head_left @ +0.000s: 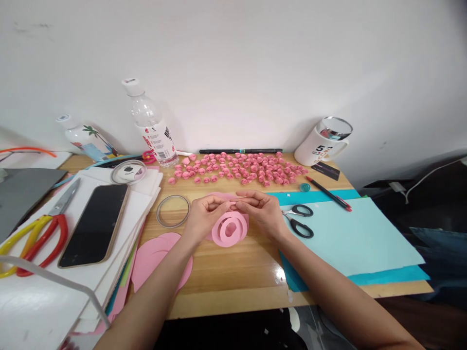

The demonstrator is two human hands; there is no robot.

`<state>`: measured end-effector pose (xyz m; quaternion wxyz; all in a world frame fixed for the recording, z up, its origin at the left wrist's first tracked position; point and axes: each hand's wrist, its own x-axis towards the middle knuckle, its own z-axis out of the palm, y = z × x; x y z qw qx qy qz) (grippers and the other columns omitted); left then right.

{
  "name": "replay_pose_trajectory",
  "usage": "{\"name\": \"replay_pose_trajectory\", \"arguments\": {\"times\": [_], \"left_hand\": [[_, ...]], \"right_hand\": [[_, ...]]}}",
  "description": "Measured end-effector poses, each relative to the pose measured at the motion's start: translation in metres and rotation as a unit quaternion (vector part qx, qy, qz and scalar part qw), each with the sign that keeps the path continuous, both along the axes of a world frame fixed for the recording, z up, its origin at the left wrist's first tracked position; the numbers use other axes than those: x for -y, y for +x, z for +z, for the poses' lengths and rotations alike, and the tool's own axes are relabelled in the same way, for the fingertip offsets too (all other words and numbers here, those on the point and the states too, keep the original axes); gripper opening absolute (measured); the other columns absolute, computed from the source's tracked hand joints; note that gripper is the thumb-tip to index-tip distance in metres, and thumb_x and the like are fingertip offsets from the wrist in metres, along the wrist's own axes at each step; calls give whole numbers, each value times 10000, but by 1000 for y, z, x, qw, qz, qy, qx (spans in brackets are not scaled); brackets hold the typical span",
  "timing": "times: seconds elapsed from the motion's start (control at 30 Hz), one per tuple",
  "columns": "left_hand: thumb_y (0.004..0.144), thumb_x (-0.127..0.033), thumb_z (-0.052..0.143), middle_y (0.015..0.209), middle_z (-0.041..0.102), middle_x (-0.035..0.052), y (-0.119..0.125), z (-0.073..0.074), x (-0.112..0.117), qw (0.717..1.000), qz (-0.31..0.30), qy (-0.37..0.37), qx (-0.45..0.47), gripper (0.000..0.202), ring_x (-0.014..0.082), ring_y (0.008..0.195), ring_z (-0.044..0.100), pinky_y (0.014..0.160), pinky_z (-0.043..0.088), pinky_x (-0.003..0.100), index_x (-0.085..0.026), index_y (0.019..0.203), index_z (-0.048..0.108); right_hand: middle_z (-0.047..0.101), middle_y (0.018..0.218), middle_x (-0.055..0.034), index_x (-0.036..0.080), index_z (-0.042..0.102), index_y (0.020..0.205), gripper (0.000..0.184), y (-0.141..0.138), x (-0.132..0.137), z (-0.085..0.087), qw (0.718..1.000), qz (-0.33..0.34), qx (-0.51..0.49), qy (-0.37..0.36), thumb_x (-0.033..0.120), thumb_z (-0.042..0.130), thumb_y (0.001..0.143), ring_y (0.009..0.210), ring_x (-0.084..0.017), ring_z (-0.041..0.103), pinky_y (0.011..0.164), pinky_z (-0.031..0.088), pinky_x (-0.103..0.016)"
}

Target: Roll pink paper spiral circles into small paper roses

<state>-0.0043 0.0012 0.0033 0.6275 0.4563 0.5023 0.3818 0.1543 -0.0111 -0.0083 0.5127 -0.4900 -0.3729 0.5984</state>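
Both hands meet over the middle of the table, fingertips pinched together. My left hand (207, 214) and my right hand (261, 210) grip the end of a pink paper spiral (230, 229), whose coils hang below the fingers. The pinched end itself is mostly hidden by the fingertips. Beyond the hands lie many small rolled pink paper roses (255, 169). Flat pink paper circles (160, 255) are stacked under my left forearm. Black-handled scissors (302, 221) rest just right of my right hand. A roll of tape (172, 211) lies left of my left hand.
At left, a phone (94, 226) and red-yellow scissors (47, 233) lie on stacked paper. A clear bottle (153, 126) and a white mug (321, 143) stand near the wall. Light blue sheets (357, 238) cover the right side, with a pen (328, 193) across their far edge.
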Motion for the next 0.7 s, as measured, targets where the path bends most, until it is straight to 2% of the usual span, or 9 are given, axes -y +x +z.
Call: {"name": "replay_pose_trajectory", "arguments": {"times": [0.5, 0.7], "left_hand": [[659, -333, 718, 746, 720, 60, 0, -4, 0, 1000, -8, 5, -2, 225, 128, 612, 641, 564, 481, 213, -129, 738, 665], [657, -327, 708, 743, 723, 76, 0, -1, 0, 1000, -10, 12, -17, 225, 143, 623, 648, 568, 483, 222, -120, 733, 662]], "right_hand": [[744, 746, -27, 182, 673, 872, 325, 0, -1, -1, 1000, -4, 8, 2, 262, 786, 578, 693, -191, 702, 733, 547, -343], [746, 782, -40, 174, 667, 887, 348, 0, 0, -1, 1000, -4, 0, 12, 263, 793, 576, 700, -186, 701, 736, 545, -335]]}}
